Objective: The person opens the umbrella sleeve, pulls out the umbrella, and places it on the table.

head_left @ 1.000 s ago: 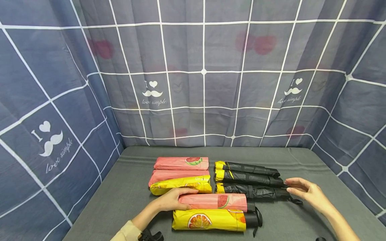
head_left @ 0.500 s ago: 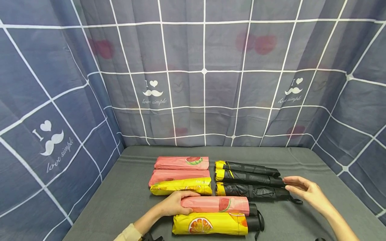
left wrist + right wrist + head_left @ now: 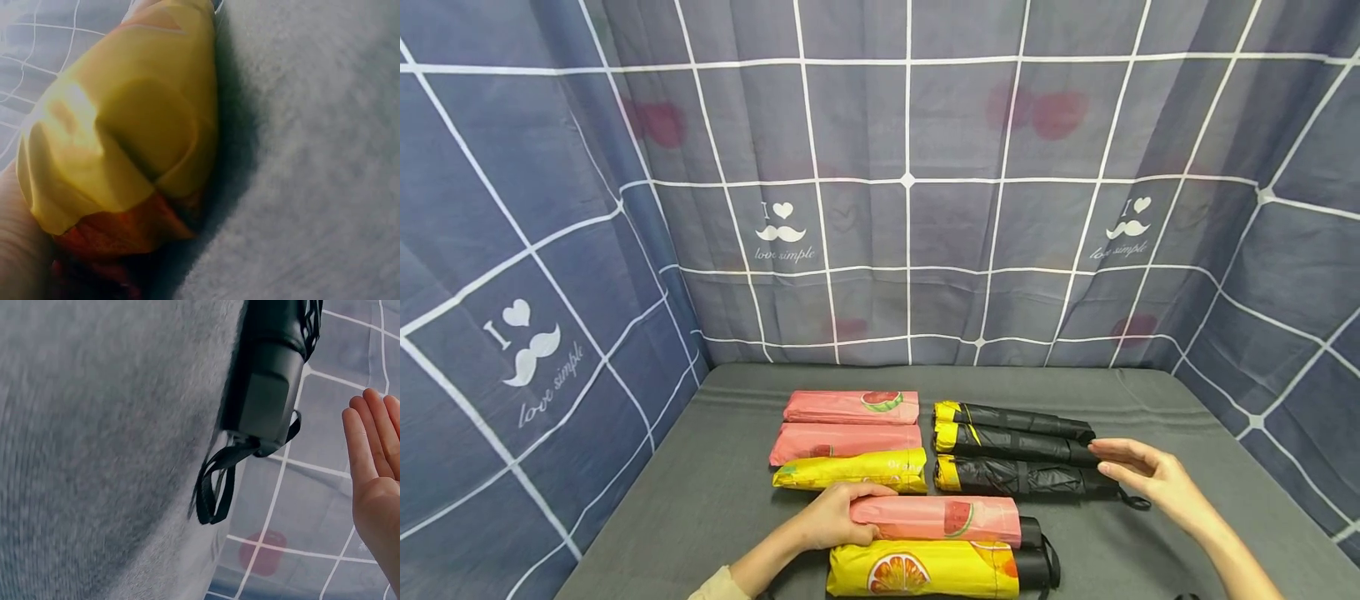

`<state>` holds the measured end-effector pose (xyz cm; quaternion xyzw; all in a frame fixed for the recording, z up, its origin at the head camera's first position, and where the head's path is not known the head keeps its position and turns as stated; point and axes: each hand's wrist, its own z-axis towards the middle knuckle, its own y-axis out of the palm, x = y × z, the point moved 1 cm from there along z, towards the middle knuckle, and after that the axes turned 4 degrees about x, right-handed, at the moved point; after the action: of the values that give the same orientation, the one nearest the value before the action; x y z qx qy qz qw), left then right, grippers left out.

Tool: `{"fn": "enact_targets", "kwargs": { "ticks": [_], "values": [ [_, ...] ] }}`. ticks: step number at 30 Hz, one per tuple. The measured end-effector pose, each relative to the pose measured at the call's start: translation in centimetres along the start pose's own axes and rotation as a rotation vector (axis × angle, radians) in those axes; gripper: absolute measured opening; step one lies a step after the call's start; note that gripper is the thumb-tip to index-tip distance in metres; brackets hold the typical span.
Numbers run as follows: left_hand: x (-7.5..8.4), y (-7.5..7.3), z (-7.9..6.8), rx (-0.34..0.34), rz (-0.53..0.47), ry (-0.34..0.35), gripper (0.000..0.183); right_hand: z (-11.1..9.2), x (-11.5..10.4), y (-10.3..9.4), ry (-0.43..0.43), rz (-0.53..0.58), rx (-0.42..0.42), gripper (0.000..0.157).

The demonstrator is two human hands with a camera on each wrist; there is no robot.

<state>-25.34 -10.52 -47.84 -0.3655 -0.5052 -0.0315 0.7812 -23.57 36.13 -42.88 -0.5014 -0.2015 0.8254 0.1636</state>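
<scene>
In the head view my left hand grips the left end of a pink folded umbrella with a watermelon print, thumb in front and fingers over the back. Against its near side lies a yellow folded umbrella with an orange-slice print; its gathered end fills much of the left wrist view. My right hand, fingers nearly straight, is beside the handle ends of three black folded umbrellas with yellow tips. The right wrist view shows one black handle with a strap loop, apart from the palm.
Behind the left hand another yellow umbrella lies in front of two pink umbrellas. All rest on a grey cloth-covered table. A checked blue-grey curtain encloses the back and both sides.
My left hand has drawn the pink umbrella toward me, and the front yellow one has shifted nearer with it. The gap behind them has widened. My right hand has shifted slightly left.
</scene>
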Motion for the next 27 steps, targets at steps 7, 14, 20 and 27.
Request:
{"fn": "enact_targets", "kwargs": {
  "ticks": [7,14,20,27],
  "values": [
    [0.3,-0.7,0.1,0.073,-0.043,-0.028,0.050,0.2,-0.9,1.1,-0.076,0.092,-0.038,0.030],
    [1.7,-1.8,0.6,0.085,-0.133,-0.011,0.049,0.6,-2.5,3.6,-0.117,0.311,-0.174,0.035],
    [3.0,-2.3,0.6,0.109,-0.145,-0.038,0.051,0.7,-3.5,5.8,-0.036,0.454,-0.304,0.038],
    [5.4,-3.1,0.6,0.132,-0.082,0.006,0.047,0.6,-4.5,7.5,0.105,0.403,-0.301,0.042]
  ]
}}
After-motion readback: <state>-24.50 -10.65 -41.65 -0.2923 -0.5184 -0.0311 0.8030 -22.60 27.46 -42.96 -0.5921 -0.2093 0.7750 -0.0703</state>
